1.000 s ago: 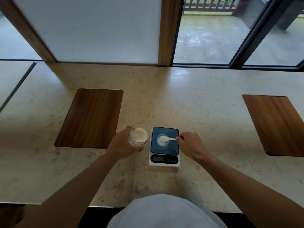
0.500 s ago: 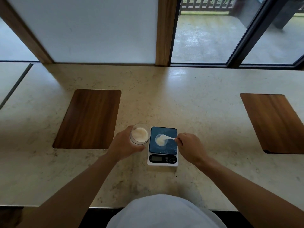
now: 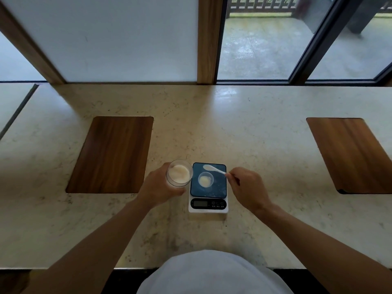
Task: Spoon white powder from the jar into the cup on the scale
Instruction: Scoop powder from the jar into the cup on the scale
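Note:
A clear jar [image 3: 179,175] holding white powder is gripped by my left hand [image 3: 158,185], just left of the scale [image 3: 208,187]. On the scale's dark platform stands a small clear cup [image 3: 205,179] with a little white powder in it. My right hand [image 3: 247,188] pinches the handle of a white spoon [image 3: 213,169]. The spoon's bowl hovers over the platform's far left corner, behind the cup and close to the jar's rim.
The scale sits on a pale marble counter [image 3: 254,145]. One dark wooden board [image 3: 112,153] is set in the counter to the left and another wooden board [image 3: 352,153] to the right. Windows and a wooden post rise along the far edge.
The spoon has lifted out of the cup and swung back and left toward the jar. My left hand and the jar have stayed in place.

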